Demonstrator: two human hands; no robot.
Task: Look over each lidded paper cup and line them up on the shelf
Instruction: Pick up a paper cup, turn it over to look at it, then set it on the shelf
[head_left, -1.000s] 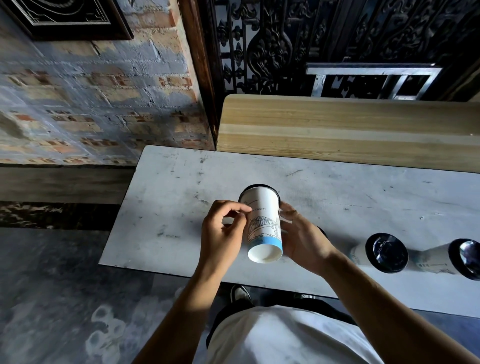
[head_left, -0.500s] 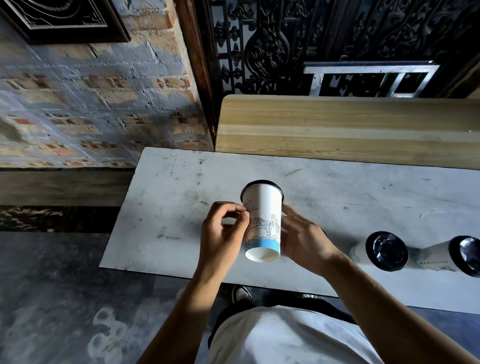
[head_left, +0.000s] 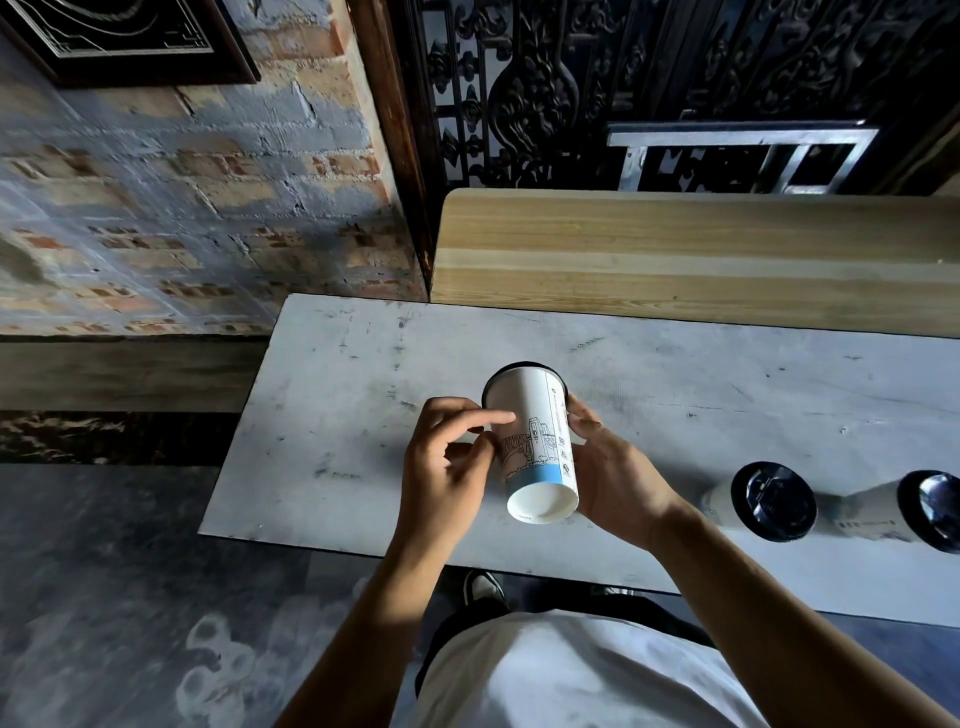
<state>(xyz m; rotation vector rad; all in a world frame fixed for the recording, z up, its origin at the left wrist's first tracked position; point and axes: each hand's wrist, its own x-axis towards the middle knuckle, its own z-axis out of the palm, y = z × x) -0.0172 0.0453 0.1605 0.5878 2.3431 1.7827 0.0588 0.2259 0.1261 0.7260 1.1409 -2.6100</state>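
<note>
On your far left runs a brick wall (head_left: 197, 208), with the corner of a dark picture frame (head_left: 130, 41) at its top. The white shelf (head_left: 332, 415), scuffed with grey marks, starts beside the wall and stretches off to your right.

Your left hand (head_left: 447, 467) is against the left side of the paper cup (head_left: 530, 441): its forefinger lies straight across the cup's wall, the thumb touches the wall below it, and the other fingers are curled back. You hold the cup above the shelf, tipped away from you, so its white bottom faces you and its black lid (head_left: 519, 367) points toward the wooden board (head_left: 675, 260) behind the shelf. The cup carries a line drawing and a blue band near the bottom.

Your right hand (head_left: 618, 478) wraps the cup's right side, thumb on the wall and fingers curled behind it.

Further right, two more lidded cups stand upright on the shelf near its front edge: the nearer cup (head_left: 769, 499), then the far cup (head_left: 930, 509) at the frame's edge, close together.
</note>
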